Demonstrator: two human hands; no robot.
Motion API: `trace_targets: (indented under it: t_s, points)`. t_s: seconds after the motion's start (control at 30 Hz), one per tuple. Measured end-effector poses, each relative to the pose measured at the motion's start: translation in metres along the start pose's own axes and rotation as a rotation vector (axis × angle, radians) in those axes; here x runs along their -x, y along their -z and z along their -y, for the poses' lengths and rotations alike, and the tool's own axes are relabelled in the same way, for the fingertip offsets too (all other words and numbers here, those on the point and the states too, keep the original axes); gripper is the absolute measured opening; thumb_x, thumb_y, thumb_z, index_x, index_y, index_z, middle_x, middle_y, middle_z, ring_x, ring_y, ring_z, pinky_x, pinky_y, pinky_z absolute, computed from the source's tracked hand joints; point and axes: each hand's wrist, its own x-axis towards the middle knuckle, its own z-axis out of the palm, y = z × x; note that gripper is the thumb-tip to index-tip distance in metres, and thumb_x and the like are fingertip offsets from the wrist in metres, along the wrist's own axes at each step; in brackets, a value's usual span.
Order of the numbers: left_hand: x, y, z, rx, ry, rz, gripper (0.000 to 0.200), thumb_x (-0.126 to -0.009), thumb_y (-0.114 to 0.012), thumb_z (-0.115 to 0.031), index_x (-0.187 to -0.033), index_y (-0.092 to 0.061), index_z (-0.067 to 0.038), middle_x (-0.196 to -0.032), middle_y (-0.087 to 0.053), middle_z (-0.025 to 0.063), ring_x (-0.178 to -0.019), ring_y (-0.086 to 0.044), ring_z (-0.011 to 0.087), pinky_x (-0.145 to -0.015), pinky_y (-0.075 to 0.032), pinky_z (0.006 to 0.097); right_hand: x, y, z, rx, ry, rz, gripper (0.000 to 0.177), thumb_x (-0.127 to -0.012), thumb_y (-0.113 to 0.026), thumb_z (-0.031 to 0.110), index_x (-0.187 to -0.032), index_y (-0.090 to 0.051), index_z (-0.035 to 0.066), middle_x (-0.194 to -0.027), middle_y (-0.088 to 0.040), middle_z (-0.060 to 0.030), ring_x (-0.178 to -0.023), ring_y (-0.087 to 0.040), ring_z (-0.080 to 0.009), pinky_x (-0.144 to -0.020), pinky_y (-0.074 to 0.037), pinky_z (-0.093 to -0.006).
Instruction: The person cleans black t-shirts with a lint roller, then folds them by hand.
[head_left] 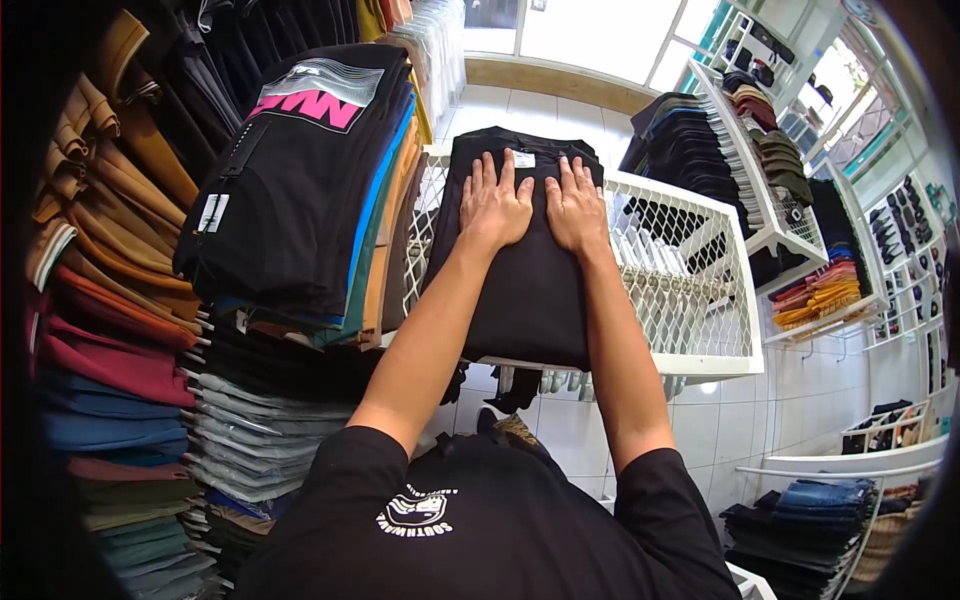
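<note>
Centre of frame: a folded black garment (530, 290) lies on a white wire basket (690, 290), its long axis running from the lower edge toward the top of the frame, collar label at the far end. The left hand (495, 205) and right hand (575, 207) press flat on it, fingers extended, side by side. A stack of folded shirts (300, 190) stands to its left.

A black folded tee (530, 290) is laid flat across the top of a white wire basket (690, 290), with its long side pointed away from the camera and its near edge hung slightly over the front rim. A small white neck label (524, 159) can be seen at the far end, and the fabric is smoothed out pretty flat.
</note>
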Motion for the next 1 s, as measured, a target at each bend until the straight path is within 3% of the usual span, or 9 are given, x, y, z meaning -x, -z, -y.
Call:
trace_targets:
  t_s: [0.23, 0.33, 0.4, 0.57, 0.67, 0.77, 0.83, 0.87, 1.0]
  points:
    - [-0.001, 0.003, 0.000, 0.019, -0.016, 0.017, 0.073, -0.107, -0.034, -0.050, -0.166, -0.019, -0.010, -0.169, -0.016, 0.0260, -0.158, -0.014, 0.0396, -0.129, -0.012, 0.0475, 0.003, 0.003, -0.002, -0.023, -0.007, 0.018, 0.068, -0.107, -0.036, 0.048, -0.159, -0.037, 0.005, -0.166, -0.032, -0.0213, -0.154, -0.030, -0.0372, -0.125, -0.024, -0.0495]
    - [0.022, 0.016, -0.002, -0.090, -0.081, 0.022, 0.071, -0.106, -0.038, -0.046, -0.164, -0.023, -0.008, -0.167, -0.024, 0.0280, -0.155, -0.023, 0.0421, -0.127, -0.017, 0.0512, 0.021, 0.006, -0.007, -0.027, 0.007, 0.024, 0.071, -0.106, -0.040, 0.050, -0.157, -0.038, 0.000, -0.162, -0.036, -0.0248, -0.150, -0.036, -0.0406, -0.123, -0.028, -0.0511]
    - [0.061, 0.028, 0.002, -0.080, -0.140, 0.054, 0.064, -0.107, -0.039, -0.042, -0.161, -0.033, -0.010, -0.164, -0.031, 0.0265, -0.152, -0.030, 0.0424, -0.126, -0.020, 0.0532, 0.067, 0.022, 0.001, -0.049, 0.028, 0.026, 0.067, -0.107, -0.043, 0.046, -0.155, -0.041, 0.000, -0.160, -0.040, -0.0264, -0.148, -0.038, -0.0417, -0.123, -0.028, -0.0517]
    - [0.181, 0.051, 0.032, -0.006, -0.278, -0.165, 0.051, -0.108, -0.044, -0.032, -0.153, -0.049, -0.010, -0.159, -0.043, 0.0212, -0.150, -0.035, 0.0412, -0.122, -0.026, 0.0547, 0.187, 0.044, 0.032, 0.022, 0.021, -0.170, 0.054, -0.109, -0.043, 0.037, -0.155, -0.046, 0.008, -0.158, -0.046, -0.0198, -0.149, -0.039, -0.0381, -0.121, -0.029, -0.0543]
    - [0.231, 0.044, 0.062, 0.112, -0.377, -0.279, 0.051, -0.107, -0.046, -0.025, -0.156, -0.045, -0.010, -0.162, -0.040, 0.0184, -0.149, -0.035, 0.0423, -0.122, -0.027, 0.0554, 0.228, 0.036, 0.034, 0.070, 0.048, -0.281, 0.051, -0.109, -0.044, 0.032, -0.156, -0.046, 0.010, -0.160, -0.043, -0.0178, -0.151, -0.036, -0.0372, -0.121, -0.025, -0.0570]
    - [0.280, 0.050, 0.081, 0.105, -0.383, -0.235, 0.053, -0.105, -0.049, -0.023, -0.156, -0.044, -0.009, -0.161, -0.040, 0.0192, -0.148, -0.036, 0.0449, -0.121, -0.028, 0.0562, 0.271, 0.032, 0.048, 0.070, 0.042, -0.325, 0.052, -0.106, -0.051, 0.025, -0.155, -0.045, 0.010, -0.160, -0.042, -0.0185, -0.151, -0.034, -0.0393, -0.121, -0.026, -0.0565]
    - [0.313, 0.050, 0.097, 0.123, -0.347, -0.140, 0.053, -0.103, -0.053, -0.024, -0.153, -0.047, -0.005, -0.153, -0.050, 0.0234, -0.144, -0.041, 0.0462, -0.119, -0.031, 0.0569, 0.306, 0.029, 0.062, 0.015, 0.044, -0.390, 0.053, -0.100, -0.059, 0.016, -0.152, -0.050, 0.008, -0.158, -0.044, -0.0211, -0.146, -0.040, -0.0426, -0.119, -0.030, -0.0531]
    - [0.332, 0.049, 0.104, 0.120, -0.326, -0.092, 0.054, -0.102, -0.056, -0.025, -0.150, -0.049, -0.001, -0.144, -0.057, 0.0258, -0.138, -0.047, 0.0461, -0.116, -0.035, 0.0543, 0.328, 0.024, 0.064, -0.100, -0.049, -0.249, 0.047, -0.095, -0.064, 0.013, -0.142, -0.060, 0.007, -0.153, -0.047, -0.0258, -0.137, -0.049, -0.0448, -0.115, -0.037, -0.0496]
    - [0.404, 0.032, 0.133, 0.225, -0.269, 0.036, 0.053, -0.102, -0.058, -0.026, -0.147, -0.051, 0.002, -0.136, -0.062, 0.0264, -0.129, -0.054, 0.0451, -0.111, -0.041, 0.0486, 0.419, -0.019, 0.074, -0.256, -0.130, -0.187, 0.032, -0.092, -0.069, 0.016, -0.122, -0.070, 0.005, -0.139, -0.056, -0.0294, -0.125, -0.056, -0.0466, -0.106, -0.045, -0.0499]
